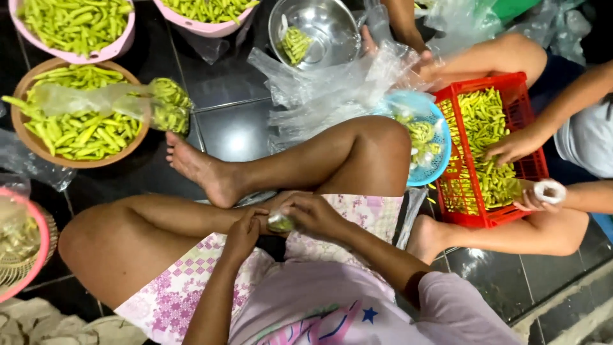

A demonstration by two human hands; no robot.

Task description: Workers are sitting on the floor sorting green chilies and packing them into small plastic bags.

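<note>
A person sits cross-legged on a dark tiled floor (236, 128), both hands meeting over the lap. The right hand (313, 214) closes around a small clear bag of green chillies (281, 223), which lies between the two hands, its long axis running roughly left to right. The left hand (246, 230) touches the bag's near end, fingers curled; whether it grips cannot be told. A brown bowl (25, 137) of chillies sits well apart to the upper left. Beside the person, a co-worker's hand (514, 145) reaches into a red crate (533, 167) of chillies.
</note>
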